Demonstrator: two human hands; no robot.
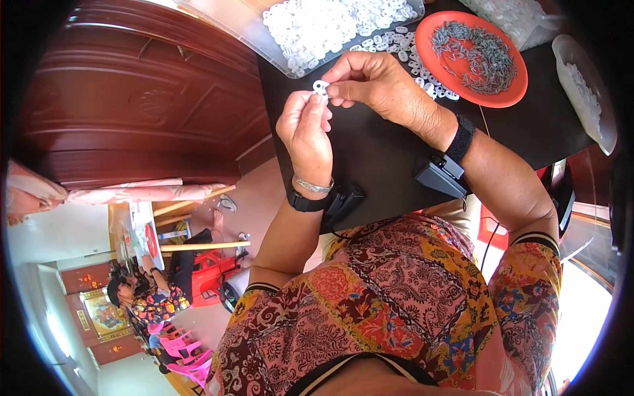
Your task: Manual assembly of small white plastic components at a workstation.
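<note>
A small white oval plastic piece (319, 86) with a dark hole is held up over the table's left part. My left hand (308, 132) pinches it from below between thumb and fingers. From the right, my right hand (382, 87) closes its thumb and forefinger on the piece's edge. Whether a small metal part is also between those fingertips, I cannot tell. Just beyond my hands stands a clear plastic bin (290, 68) heaped with similar white pieces (310, 30). An orange-red plate (485, 99) of small grey metal screws or nails (489, 63) lies right of my right hand.
Loose white pieces (396, 45) lie scattered on the dark table (370, 165) between bin and plate. A translucent scoop-like tray (584, 99) and a clear plastic bag (515, 20) are at the right. Another person (155, 300) sits at a table in the left background.
</note>
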